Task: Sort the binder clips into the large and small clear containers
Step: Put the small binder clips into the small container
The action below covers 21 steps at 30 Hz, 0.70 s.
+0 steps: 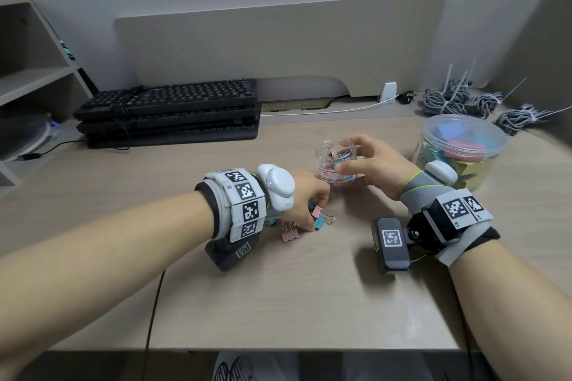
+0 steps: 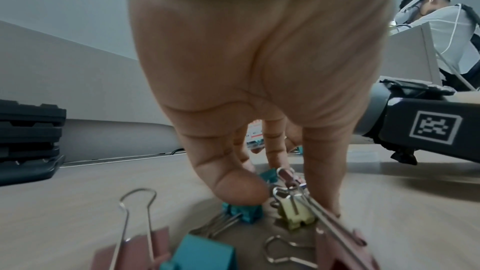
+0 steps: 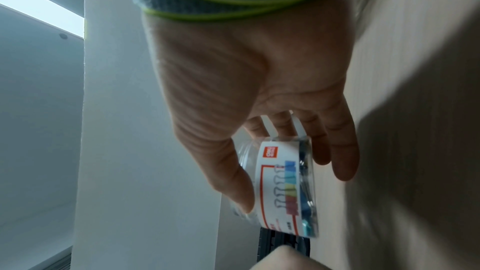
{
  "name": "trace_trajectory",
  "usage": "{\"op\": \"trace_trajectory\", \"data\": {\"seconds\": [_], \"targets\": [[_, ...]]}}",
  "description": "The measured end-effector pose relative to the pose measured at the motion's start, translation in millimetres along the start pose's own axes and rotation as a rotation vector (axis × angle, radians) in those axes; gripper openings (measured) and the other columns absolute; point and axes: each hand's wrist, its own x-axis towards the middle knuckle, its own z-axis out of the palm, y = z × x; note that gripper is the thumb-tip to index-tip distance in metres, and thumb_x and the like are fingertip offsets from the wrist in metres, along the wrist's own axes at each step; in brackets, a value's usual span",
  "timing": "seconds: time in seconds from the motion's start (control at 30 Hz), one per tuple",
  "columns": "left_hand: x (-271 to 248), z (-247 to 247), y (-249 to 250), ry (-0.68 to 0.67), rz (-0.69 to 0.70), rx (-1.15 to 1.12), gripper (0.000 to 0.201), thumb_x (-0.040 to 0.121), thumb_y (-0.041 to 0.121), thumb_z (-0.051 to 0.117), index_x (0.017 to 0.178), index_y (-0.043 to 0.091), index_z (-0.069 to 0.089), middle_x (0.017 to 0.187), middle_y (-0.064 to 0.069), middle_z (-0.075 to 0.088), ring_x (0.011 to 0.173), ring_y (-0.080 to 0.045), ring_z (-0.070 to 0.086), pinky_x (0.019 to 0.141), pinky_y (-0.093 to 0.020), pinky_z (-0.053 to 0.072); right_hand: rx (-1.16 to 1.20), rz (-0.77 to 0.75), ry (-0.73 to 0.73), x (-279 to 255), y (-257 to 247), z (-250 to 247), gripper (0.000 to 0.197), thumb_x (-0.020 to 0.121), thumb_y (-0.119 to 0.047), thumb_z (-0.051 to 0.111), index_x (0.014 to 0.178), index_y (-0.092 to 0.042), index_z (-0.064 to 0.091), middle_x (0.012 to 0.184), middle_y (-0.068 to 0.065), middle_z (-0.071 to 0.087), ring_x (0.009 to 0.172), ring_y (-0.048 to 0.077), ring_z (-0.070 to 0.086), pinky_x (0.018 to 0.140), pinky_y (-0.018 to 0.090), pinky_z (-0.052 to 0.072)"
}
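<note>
In the head view, the left hand sits just left of frame centre, palm down, with the forearm entering from the lower left. Its fingers curl downward onto a loose group of binder clips lying on the counter. The left wrist view shows the thumb pressing on a small teal clip, with a finger set down beside a pale yellow clip; the fingers are drawn together over these clips, but whether any clip is lifted cannot be determined. Larger pink and teal clips lie in the lower part of that view, nearer the wrist.

The right hand is right of centre in the head view, forearm entering from the lower right, wrist raised. It holds the small clear container, which stands upright on the counter near frame centre with its mouth open and small clips inside. The right wrist view shows the thumb on one side of the labelled wall and the fingers wrapped around the opposite side, so the hand is clamped on the container.

The large clear container stands at the right of the head view, just behind the right wrist, holding larger coloured clips. Stacked black keyboards occupy the upper left, and bundled cables lie at the upper right.
</note>
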Motion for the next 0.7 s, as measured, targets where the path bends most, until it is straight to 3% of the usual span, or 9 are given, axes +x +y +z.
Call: {"op": "trace_trajectory", "data": {"seconds": [0.1,0.17,0.27,0.37,0.47,0.6,0.7], "targets": [[2.1,0.5,0.3,0.030,0.017,-0.031,0.029,0.073,0.019,0.077,0.083,0.020,0.051,0.071,0.010,0.047,0.076,-0.019,0.050,0.061,-0.028,0.039,0.004,0.003,-0.006,0.3,0.2,0.6,0.061,0.073,-0.005,0.079,0.128,-0.015,0.054,0.104,0.002,0.064,0.080,0.017,0.061,0.051,0.022,0.040],[4.5,1.9,0.2,0.040,0.026,-0.014,0.023,0.076,0.019,0.074,0.079,0.021,0.052,0.066,0.010,0.046,0.073,-0.019,0.048,0.058,-0.026,0.033,0.014,0.005,-0.004,0.1,0.6,1.1,0.059,0.076,0.001,0.075,0.129,-0.012,0.052,0.102,0.002,0.064,0.079,0.016,0.061,0.048,0.016,0.044],[7.1,4.5,-0.1,0.034,0.041,-0.011,0.018,0.079,0.020,0.072,0.075,0.022,0.055,0.063,0.009,0.046,0.069,-0.018,0.048,0.061,-0.025,0.034,0.046,0.015,-0.008,-0.7,0.9,1.2,0.055,0.080,0.008,0.069,0.129,-0.008,0.051,0.097,0.002,0.064,0.077,0.015,0.062,0.046,0.013,0.046],[7.7,4.2,-0.8,0.039,0.048,-0.038,0.018,0.079,0.019,0.072,0.074,0.021,0.056,0.062,0.009,0.047,0.061,-0.014,0.046,0.056,-0.025,0.034,0.060,0.022,-0.015,-1.1,0.5,1.5,0.055,0.080,0.009,0.069,0.129,-0.009,0.051,0.098,0.003,0.064,0.078,0.016,0.063,0.045,0.014,0.046],[7.4,0.2,-4.0,0.060,0.046,-0.097,0.019,0.079,0.020,0.074,0.073,0.021,0.056,0.064,0.008,0.050,0.063,-0.015,0.049,0.062,-0.027,0.041,0.061,0.020,-0.011,-0.6,1.1,0.9,0.055,0.079,0.008,0.070,0.128,-0.010,0.051,0.098,0.003,0.063,0.077,0.016,0.063,0.044,0.015,0.046],[2.8,-7.6,-10.7,0.100,0.022,-0.243,0.022,0.079,0.014,0.076,0.068,0.020,0.057,0.058,0.010,0.053,0.042,0.004,0.049,0.045,-0.012,0.036,0.080,0.019,-0.014,0.2,2.8,0.2,0.055,0.079,0.009,0.070,0.126,-0.010,0.051,0.101,0.006,0.062,0.079,0.019,0.063,0.046,0.019,0.050],[-4.8,-21.4,-17.7,0.171,-0.006,-0.375,0.017,0.081,0.006,0.073,0.071,0.014,0.061,0.054,0.008,0.061,0.039,-0.001,0.054,0.048,-0.018,0.046,0.085,0.020,-0.024,2.0,4.4,0.3,0.055,0.078,0.009,0.070,0.126,-0.011,0.051,0.106,0.009,0.062,0.084,0.021,0.064,0.051,0.023,0.055]]}}
